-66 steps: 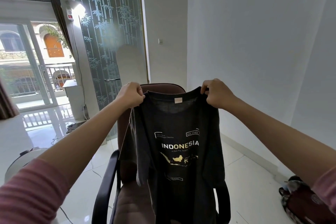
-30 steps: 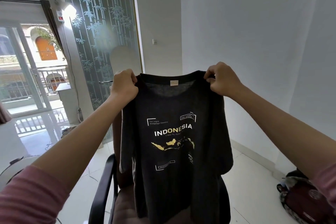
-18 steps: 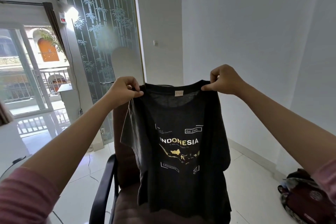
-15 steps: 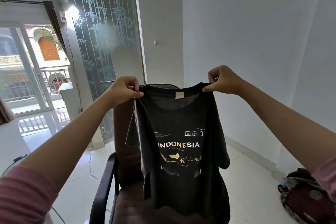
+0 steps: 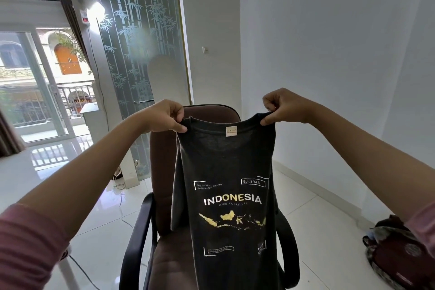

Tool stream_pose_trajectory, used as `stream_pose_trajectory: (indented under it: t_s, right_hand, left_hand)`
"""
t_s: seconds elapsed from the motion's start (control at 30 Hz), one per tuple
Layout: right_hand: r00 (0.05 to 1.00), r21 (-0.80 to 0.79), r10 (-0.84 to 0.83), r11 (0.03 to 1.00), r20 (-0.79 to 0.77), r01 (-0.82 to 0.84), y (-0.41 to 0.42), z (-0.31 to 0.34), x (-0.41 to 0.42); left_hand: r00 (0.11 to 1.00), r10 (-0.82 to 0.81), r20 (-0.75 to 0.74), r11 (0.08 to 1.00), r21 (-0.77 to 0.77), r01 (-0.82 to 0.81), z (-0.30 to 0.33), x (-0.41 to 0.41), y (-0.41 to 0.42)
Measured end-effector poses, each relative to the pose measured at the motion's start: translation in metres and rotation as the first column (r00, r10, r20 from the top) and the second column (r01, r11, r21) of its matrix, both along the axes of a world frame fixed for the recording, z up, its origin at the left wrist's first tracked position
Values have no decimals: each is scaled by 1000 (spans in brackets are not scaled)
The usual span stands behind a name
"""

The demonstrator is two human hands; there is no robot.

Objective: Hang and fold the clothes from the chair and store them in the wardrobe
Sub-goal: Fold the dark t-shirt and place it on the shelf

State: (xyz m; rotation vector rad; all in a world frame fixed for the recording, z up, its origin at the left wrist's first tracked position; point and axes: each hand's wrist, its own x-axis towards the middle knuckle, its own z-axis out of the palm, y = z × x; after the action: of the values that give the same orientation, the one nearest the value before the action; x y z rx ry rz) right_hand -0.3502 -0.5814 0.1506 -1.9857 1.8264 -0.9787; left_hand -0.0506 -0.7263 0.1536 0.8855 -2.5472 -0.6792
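A dark grey T-shirt [image 5: 226, 160] with "INDONESIA" and a yellow map printed on it hangs upright in front of me. My left hand [image 5: 164, 115] pinches its left shoulder and my right hand [image 5: 282, 106] pinches its right shoulder. Both sleeves hang folded behind the body, so the shirt looks narrow. Behind and below it stands a brown office chair [image 5: 164, 172] with black armrests. The shirt's lower part hides the seat's right side.
A frosted glass door [image 5: 141, 42] with a bamboo pattern stands behind the chair. A sliding balcony door [image 5: 35, 82] is at the left. A dark red bag [image 5: 400, 254] lies on the white tiled floor at the right. Cables [image 5: 120, 195] run over the floor at the left.
The shirt was lifted up, then lowered again in front of the chair. Its sleeves, spread out earlier, now hang tucked behind the body. Both hands kept their hold on the shoulders.
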Motion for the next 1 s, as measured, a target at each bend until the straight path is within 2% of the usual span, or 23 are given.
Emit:
stream_pose_trajectory:
  t_s: [0.13, 0.23, 0.3, 0.43, 0.57, 0.83, 1.0]
  right_hand:
    - [993, -67, 10, 998, 122, -2, -3, -5, 1]
    - [980, -113, 26, 994, 199, -3, -7, -7, 1]
    - [974, -133, 38, 991, 222, -8, -9, -7, 2]
    - [979, -125, 47, 992, 200, -22, -12, -8, 4]
    - [990, -103, 40, 994, 133, -27, -14, -12, 7]
    - [993, -82, -17, 996, 115, 26, -14, -18, 11]
    - [984, -93, -4, 995, 176, 21, -12, -19, 8]
  left_hand:
    - [994, 27, -102, 999, -44, -32, -11, 1, -7]
    - [962, 46, -268, 999, 13, -44, -17, 4, -10]
    - [949, 54, -312, 997, 65, -36, -17, 5, -10]
    - [976, 51, -212, 979, 203, -7, -10, 10, -10]
    - [991, 78, -110, 974, 220, -53, -9, 13, -12]
    - [963, 119, -243, 948, 316, -37, -17, 13, -8]
    - [944, 134, -302, 932, 363, -16, -23, 13, -9]
